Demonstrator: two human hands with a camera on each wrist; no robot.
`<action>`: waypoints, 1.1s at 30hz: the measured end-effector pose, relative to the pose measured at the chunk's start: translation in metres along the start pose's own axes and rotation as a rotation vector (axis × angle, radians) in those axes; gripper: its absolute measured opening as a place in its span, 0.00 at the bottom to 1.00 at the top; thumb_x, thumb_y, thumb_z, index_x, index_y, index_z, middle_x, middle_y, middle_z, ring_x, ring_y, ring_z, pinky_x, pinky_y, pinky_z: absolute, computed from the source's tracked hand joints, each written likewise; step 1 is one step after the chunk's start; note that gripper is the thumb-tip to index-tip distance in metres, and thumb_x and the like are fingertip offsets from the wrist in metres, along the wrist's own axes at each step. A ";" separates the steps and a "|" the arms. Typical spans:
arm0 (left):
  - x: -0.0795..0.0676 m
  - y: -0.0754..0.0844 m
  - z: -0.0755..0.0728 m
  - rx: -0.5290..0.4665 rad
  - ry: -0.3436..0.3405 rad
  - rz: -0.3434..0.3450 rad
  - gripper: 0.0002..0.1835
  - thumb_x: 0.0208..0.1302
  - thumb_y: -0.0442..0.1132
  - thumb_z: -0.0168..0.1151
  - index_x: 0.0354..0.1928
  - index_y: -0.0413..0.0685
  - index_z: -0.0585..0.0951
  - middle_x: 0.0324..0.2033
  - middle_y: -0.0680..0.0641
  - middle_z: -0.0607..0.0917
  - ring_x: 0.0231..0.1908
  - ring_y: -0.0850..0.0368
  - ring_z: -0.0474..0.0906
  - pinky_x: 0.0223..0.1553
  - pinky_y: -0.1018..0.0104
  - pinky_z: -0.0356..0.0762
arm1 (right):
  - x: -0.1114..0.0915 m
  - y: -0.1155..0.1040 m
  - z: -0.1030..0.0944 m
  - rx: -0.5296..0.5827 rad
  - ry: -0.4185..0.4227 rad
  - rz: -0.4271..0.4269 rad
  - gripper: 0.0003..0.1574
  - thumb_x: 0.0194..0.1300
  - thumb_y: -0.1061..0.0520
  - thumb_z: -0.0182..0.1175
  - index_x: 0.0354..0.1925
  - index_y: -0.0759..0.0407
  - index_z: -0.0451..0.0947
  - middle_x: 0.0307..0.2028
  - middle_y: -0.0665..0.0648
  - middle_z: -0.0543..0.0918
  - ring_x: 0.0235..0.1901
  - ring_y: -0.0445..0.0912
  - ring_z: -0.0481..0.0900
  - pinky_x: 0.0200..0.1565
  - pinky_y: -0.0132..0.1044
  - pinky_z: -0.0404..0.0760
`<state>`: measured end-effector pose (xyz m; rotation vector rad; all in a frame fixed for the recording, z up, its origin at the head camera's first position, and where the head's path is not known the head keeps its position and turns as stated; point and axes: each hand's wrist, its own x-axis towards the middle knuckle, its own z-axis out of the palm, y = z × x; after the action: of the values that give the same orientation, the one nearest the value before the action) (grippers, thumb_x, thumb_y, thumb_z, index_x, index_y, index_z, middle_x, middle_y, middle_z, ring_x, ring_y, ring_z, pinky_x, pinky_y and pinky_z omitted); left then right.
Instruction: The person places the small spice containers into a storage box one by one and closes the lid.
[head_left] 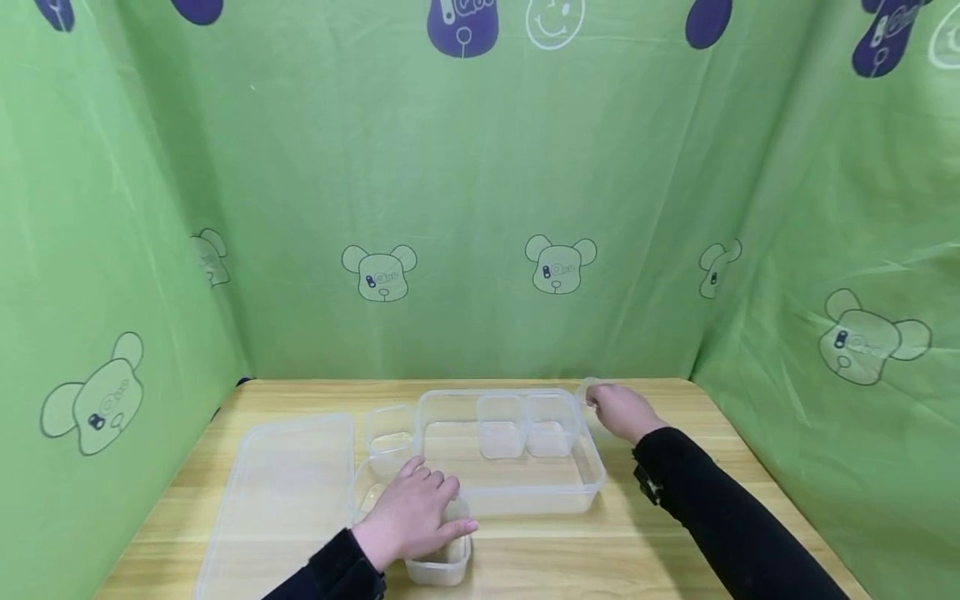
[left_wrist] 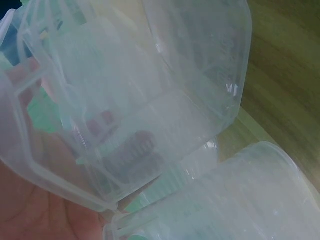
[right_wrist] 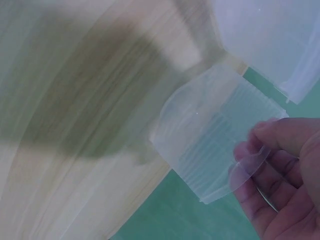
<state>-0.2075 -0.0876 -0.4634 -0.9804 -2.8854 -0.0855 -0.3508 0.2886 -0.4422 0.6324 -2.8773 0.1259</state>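
My left hand lies over a small clear plastic container at the front, fingers across its top and thumb at its right side. In the left wrist view, fingers show through the clear wall. Another small container stands just behind, partly hidden by the hand. At the back right, my right hand pinches a small clear container by its edge, beside the large clear box. Two small containers, one left of the other, stand inside that box towards its right.
A large flat translucent lid lies on the wooden table at the left. One more small container stands between lid and box. Green cloth with printed bear heads encloses the back and both sides.
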 end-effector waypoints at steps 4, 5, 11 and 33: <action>0.000 0.000 0.000 0.008 -0.005 -0.001 0.35 0.69 0.72 0.44 0.55 0.51 0.79 0.47 0.48 0.85 0.54 0.49 0.78 0.70 0.47 0.58 | -0.001 0.000 -0.006 0.005 -0.012 -0.011 0.11 0.62 0.73 0.55 0.35 0.62 0.80 0.32 0.58 0.85 0.34 0.53 0.84 0.39 0.50 0.83; 0.000 0.000 0.000 0.008 -0.007 0.000 0.35 0.69 0.72 0.43 0.55 0.51 0.79 0.47 0.48 0.85 0.54 0.49 0.78 0.70 0.47 0.58 | -0.002 0.000 -0.008 0.007 -0.017 -0.008 0.11 0.62 0.73 0.55 0.34 0.61 0.80 0.32 0.57 0.84 0.33 0.52 0.83 0.39 0.49 0.83; -0.001 0.001 0.000 0.009 -0.012 -0.001 0.36 0.69 0.73 0.42 0.56 0.51 0.78 0.48 0.48 0.85 0.55 0.49 0.77 0.70 0.47 0.58 | -0.007 -0.001 -0.020 0.010 -0.031 -0.030 0.13 0.61 0.74 0.54 0.31 0.58 0.76 0.28 0.53 0.80 0.28 0.45 0.75 0.35 0.45 0.78; -0.001 -0.001 0.000 0.011 0.002 0.002 0.34 0.70 0.71 0.44 0.55 0.51 0.78 0.47 0.49 0.85 0.54 0.49 0.77 0.70 0.47 0.58 | -0.027 -0.012 -0.079 -0.014 0.054 -0.107 0.14 0.60 0.74 0.56 0.28 0.56 0.73 0.23 0.49 0.73 0.24 0.44 0.71 0.28 0.42 0.74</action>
<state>-0.2075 -0.0885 -0.4636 -0.9810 -2.8795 -0.0708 -0.3085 0.2981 -0.3694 0.7672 -2.7832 0.1057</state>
